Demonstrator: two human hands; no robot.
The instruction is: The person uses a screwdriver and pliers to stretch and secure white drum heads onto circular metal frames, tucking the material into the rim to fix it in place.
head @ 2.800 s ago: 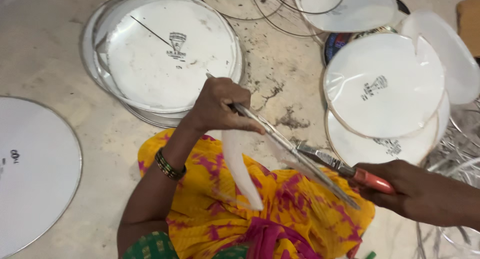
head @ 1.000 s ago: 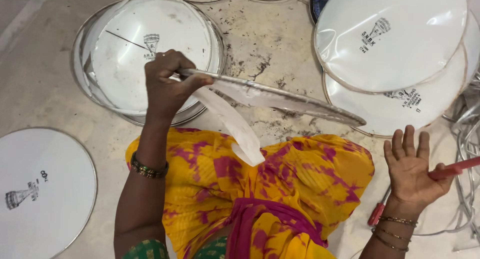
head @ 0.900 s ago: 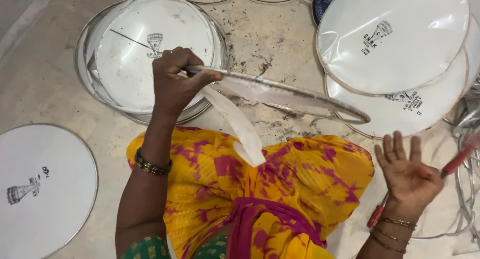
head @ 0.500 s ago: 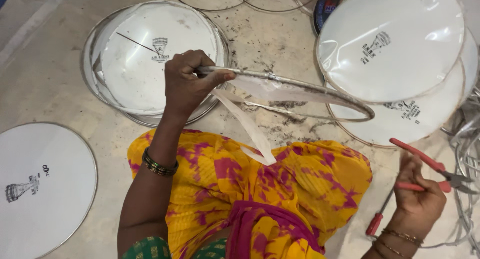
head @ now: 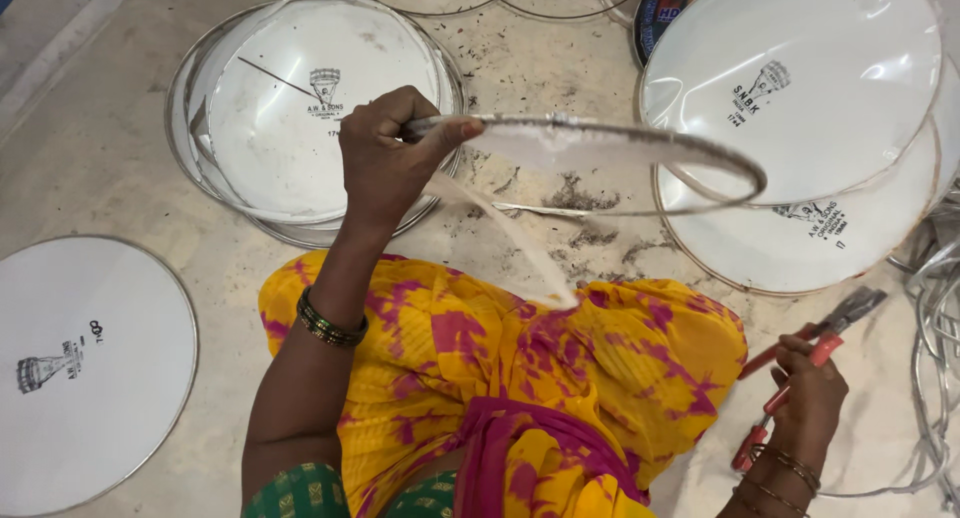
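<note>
Head view: left hand [head: 385, 148] grips metal hoop [head: 640, 148] by its rim, held level above the floor [head: 90, 158]. Right hand [head: 810, 393] clenched around red pliers [head: 800, 363].

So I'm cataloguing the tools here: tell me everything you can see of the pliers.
The pliers have red handles and dull grey metal jaws. The right hand grips them by the handles at the lower right, jaws pointing up and to the right. The handles stand apart; the jaws look nearly closed, with nothing between them. They hang above the floor, beside the yellow and pink cloth, touching only that hand.
</note>
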